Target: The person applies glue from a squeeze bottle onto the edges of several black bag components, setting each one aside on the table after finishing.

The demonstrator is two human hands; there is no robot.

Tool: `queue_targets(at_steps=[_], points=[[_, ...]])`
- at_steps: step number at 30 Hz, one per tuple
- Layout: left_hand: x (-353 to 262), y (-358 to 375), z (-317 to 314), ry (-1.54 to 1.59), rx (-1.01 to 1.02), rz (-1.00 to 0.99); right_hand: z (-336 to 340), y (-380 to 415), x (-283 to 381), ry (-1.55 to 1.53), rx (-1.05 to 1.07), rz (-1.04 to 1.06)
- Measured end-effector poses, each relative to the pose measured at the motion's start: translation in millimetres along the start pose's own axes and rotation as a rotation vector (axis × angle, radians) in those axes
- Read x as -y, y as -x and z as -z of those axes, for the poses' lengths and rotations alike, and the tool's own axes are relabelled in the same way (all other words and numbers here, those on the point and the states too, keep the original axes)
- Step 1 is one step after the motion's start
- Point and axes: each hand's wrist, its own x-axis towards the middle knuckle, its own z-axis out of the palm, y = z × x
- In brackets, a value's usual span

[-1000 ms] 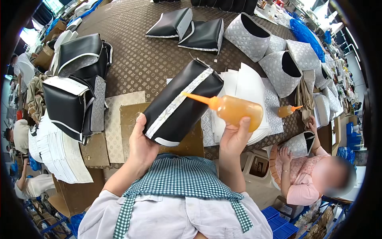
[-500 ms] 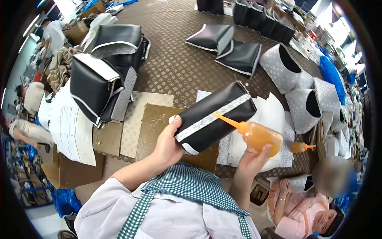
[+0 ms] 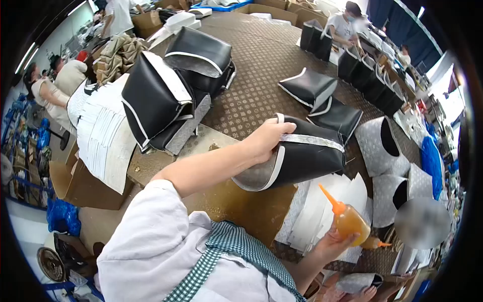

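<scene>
My left hand (image 3: 269, 141) grips the near end of a black bag piece (image 3: 312, 160) with a white strip along its side; the thumb lies on top and some fingers are hidden behind it. Below and to the right, my right hand (image 3: 336, 244) is closed around a glue bottle (image 3: 349, 224) with amber contents. Its orange nozzle points up and left, apart from the bag piece. White sheets (image 3: 322, 206) lie under and beside the bottle. Two more black pieces (image 3: 309, 88) rest on the patterned table beyond.
Stacked black bag pieces (image 3: 156, 95) and white sheets (image 3: 103, 136) are at the left. Grey patterned pieces (image 3: 380, 148) stand at the right, near a second bottle (image 3: 371, 243). Black bags (image 3: 370, 80) line the far right; a person (image 3: 344, 27) works behind. Another person's hands show at the lower right.
The view has shifted. The bag piece has turned, showing its grey end, and my left arm reaches farther across. The bottle has moved away from the white strip.
</scene>
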Motion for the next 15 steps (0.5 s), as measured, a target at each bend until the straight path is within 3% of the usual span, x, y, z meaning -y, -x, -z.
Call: queue_targets(at_steps=[3,8,9,11,12,15], points=[[-53,-11,11,-0.192,0.045,-0.187,8,-6,4,-0.017,-0.160,0.037],[-196,-7,49,-0.961,-0.253,-0.891,17,-10,2,-0.107,-0.172,0.048],[-221,-6,62,-0.992,-0.394,-0.889,16,-8,1,-0.138,-0.139,0.043],[-256,-10,97,-0.924,-0.247,-1.044,8,-8,-4,-0.201,-0.069,0.037],[-257,-8,106,-0.873,-0.306,-1.071,5,-7,-6,-0.208,-0.067,0.020],[-248,-37,193,-1.285,-0.647,-1.101,0,-4,-13,-0.214,-0.058,-0.018]])
